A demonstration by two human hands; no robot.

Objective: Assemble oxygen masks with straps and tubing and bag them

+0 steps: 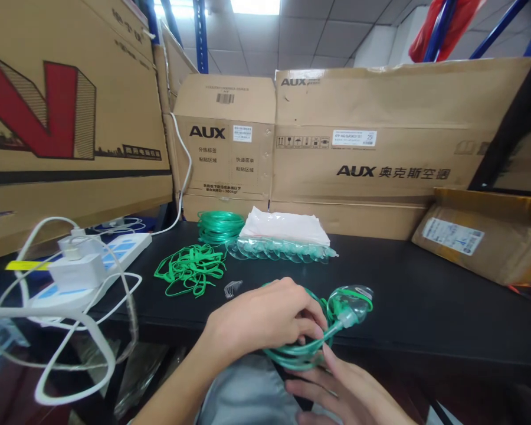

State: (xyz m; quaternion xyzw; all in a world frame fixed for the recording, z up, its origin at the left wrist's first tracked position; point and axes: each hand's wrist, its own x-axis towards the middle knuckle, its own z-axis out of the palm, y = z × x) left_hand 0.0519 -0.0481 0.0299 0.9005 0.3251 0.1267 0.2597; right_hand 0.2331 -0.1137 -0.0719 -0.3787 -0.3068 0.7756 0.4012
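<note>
At the near edge of the black table (425, 307), my left hand (261, 321) is closed over a coil of green tubing (298, 354). The tubing runs into a clear oxygen mask (351, 301) with a green strap, which lies on the table just right of that hand. Below the coil, my right hand (349, 386) has its fingers curled up against the tubing, pinching it from underneath.
A pile of green elastic straps (190, 268), a small metal clip (232, 288), more coiled green tubing (220, 226), a row of clear masks (278, 249) and a stack of white bags (285, 226) lie further back. AUX cardboard boxes (358, 153) wall the rear. A power strip (92, 262) with white cables sits left.
</note>
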